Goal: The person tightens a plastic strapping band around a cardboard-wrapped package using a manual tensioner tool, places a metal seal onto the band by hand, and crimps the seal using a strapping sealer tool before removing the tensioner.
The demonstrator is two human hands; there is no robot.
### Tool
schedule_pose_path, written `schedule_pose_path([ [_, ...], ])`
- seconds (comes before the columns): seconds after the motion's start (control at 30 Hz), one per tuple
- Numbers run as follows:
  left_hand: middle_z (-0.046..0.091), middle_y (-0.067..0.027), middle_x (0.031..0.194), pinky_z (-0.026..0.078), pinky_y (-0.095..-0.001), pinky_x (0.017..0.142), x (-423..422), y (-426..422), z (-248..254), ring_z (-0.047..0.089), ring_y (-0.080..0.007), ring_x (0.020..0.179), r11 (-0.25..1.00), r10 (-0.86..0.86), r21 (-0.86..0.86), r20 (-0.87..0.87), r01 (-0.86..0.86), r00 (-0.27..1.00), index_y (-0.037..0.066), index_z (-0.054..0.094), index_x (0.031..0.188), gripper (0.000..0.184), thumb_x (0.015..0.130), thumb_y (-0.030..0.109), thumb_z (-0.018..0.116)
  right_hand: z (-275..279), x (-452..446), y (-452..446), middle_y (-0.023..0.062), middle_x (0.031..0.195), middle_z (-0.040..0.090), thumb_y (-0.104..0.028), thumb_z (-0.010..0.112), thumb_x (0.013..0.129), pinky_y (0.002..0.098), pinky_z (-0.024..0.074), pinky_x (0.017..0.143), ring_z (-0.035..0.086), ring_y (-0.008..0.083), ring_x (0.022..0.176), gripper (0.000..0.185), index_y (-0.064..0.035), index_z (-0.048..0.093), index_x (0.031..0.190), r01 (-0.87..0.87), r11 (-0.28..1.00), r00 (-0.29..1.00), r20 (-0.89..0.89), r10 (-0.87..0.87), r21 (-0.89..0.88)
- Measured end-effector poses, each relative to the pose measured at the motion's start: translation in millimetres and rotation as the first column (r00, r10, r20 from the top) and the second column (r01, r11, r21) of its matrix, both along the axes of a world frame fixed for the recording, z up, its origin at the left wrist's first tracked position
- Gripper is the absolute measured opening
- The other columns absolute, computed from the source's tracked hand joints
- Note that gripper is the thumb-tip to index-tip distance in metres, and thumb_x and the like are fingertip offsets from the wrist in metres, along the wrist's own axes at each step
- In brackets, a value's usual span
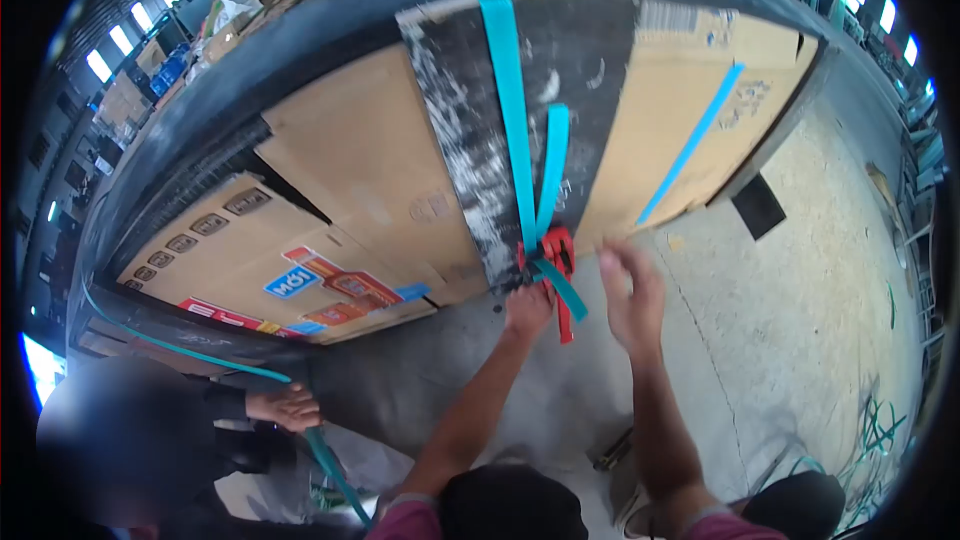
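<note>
My left hand [529, 308] is closed at the lower left side of a red strapping tool [560, 258]; its fingers partly hide what they grip. The tool sits against a dark board [580, 50], on a teal strap [505, 70] that runs down over the board. One loose strap tail [553, 160] stands up beside that strap, and a short strap end [562, 292] hangs over the tool. To the right of the tool, apart from it, my right hand [632, 302] is raised with fingers apart, slightly blurred, holding nothing.
Cardboard sheets [350, 150] cover the large load's side. A co-worker's hand [285, 407] is beside another teal strap [330, 465] at lower left. Loose strap pieces [875, 430] lie on the concrete floor [800, 340]. A black square [759, 207] lies near the load's right corner.
</note>
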State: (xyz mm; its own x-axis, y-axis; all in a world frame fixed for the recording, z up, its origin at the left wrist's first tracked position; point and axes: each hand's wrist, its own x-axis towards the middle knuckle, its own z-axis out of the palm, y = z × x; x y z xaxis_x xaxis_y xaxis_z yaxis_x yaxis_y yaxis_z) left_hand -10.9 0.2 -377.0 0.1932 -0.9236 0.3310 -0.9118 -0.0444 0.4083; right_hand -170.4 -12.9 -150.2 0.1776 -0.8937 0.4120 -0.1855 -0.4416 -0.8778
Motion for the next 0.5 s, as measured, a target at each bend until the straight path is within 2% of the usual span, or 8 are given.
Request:
schedule_pose_path([
  [0.03, 0.067, -0.0222, 0.073, 0.056, -0.0542, 0.06, 0, 1, 3, 0.069, -0.0415, 0.066, 0.999, -0.005, 0.032, -0.015, 0.006, 1.0, 0.006, 0.061, 0.086, 0.03, 0.095, 0.034, 0.06, 31, 20, 1, 0.0092, 0.101, 0.072, -0.008, 0.069, 0.095, 0.028, 0.0525, 0.083, 0.067, 0.014, 0.092, 0.022, 0.0013, 0.069, 0.114, 0.013, 1.0, 0.984, 0.178, -0.014, 0.01],
  [0.1, 0.068, -0.0229, 0.074, 0.057, -0.0539, 0.064, 1, 5, 4, 0.069, -0.0427, 0.069, 0.996, -0.044, 0.076, -0.031, 0.046, 0.999, 0.004, 0.063, 0.089, 0.032, 0.094, 0.036, 0.06, 55, 53, -10, 0.0099, 0.099, 0.074, -0.007, 0.069, 0.095, 0.0266, 0.053, 0.079, 0.067, 0.0109, 0.089, 0.02, 0.0026, 0.07, 0.113, -0.105, 0.978, 0.974, 0.18, 0.138, -0.181],
  [0.17, 0.07, -0.0232, 0.08, 0.058, -0.0519, 0.074, 8, 20, 31, 0.07, -0.0437, 0.079, 0.963, -0.065, 0.257, -0.075, 0.082, 0.995, 0.003, 0.067, 0.089, 0.039, 0.093, 0.041, 0.061, 55, 72, -14, 0.0082, 0.095, 0.073, -0.007, 0.069, 0.096, 0.0249, 0.0527, 0.076, 0.066, 0.0089, 0.085, 0.019, 0.0031, 0.07, 0.112, -0.092, 0.989, 0.969, 0.219, 0.116, -0.115],
  [0.27, 0.072, -0.0218, 0.089, 0.058, -0.0495, 0.077, 42, 60, 41, 0.07, -0.0432, 0.086, 0.94, -0.169, 0.258, -0.215, 0.223, 0.962, 0.002, 0.068, 0.093, 0.039, 0.094, 0.04, 0.062, 52, 79, -18, 0.0051, 0.088, 0.073, -0.007, 0.069, 0.096, 0.0219, 0.0521, 0.072, 0.064, 0.0057, 0.08, 0.016, 0.0032, 0.07, 0.109, -0.086, 0.992, 0.983, 0.155, 0.1, -0.094],
  [0.33, 0.074, -0.0187, 0.094, 0.058, -0.0428, 0.077, 53, 79, 128, 0.073, -0.035, 0.085, 0.961, -0.073, 0.204, -0.454, 0.184, 0.888, 0.001, 0.069, 0.102, 0.032, 0.097, 0.032, 0.064, 50, 80, -19, 0.0038, 0.085, 0.072, -0.006, 0.069, 0.097, 0.0206, 0.0517, 0.071, 0.063, 0.0045, 0.078, 0.015, 0.0028, 0.07, 0.108, -0.082, 0.989, 0.994, 0.064, 0.09, -0.119],
  [0.4, 0.075, -0.0173, 0.092, 0.056, -0.0364, 0.073, 53, 84, 206, 0.074, -0.0246, 0.082, 0.999, -0.005, -0.04, -0.626, -0.025, 0.779, 0.0, 0.07, 0.11, 0.024, 0.098, 0.021, 0.065, 48, 83, -19, 0.0031, 0.089, 0.072, -0.005, 0.069, 0.097, 0.0208, 0.0523, 0.073, 0.063, 0.0049, 0.081, 0.013, 0.0026, 0.07, 0.106, -0.183, 0.982, 0.945, 0.285, 0.161, 0.053],
  [0.43, 0.074, -0.0157, 0.09, 0.055, -0.0343, 0.073, 53, 77, 230, 0.073, -0.0204, 0.081, 0.973, -0.095, -0.223, -0.619, -0.059, 0.78, -0.001, 0.071, 0.11, 0.023, 0.099, 0.019, 0.065, 47, 86, -18, 0.0036, 0.091, 0.072, -0.005, 0.069, 0.097, 0.0217, 0.0532, 0.075, 0.064, 0.0054, 0.083, 0.012, 0.0025, 0.07, 0.106, -0.196, 0.981, 0.907, 0.381, 0.181, 0.002],
  [0.5, 0.075, -0.0136, 0.088, 0.054, -0.0312, 0.072, 49, 62, 268, 0.072, -0.0162, 0.081, 0.906, -0.193, -0.417, -0.56, -0.073, 0.806, -0.001, 0.071, 0.11, 0.022, 0.1, 0.017, 0.064, 47, 83, -19, 0.0042, 0.095, 0.072, -0.005, 0.07, 0.096, 0.023, 0.0539, 0.078, 0.066, 0.0066, 0.087, 0.012, 0.0033, 0.07, 0.106, -0.212, 0.977, 0.916, 0.348, 0.199, 0.0],
])
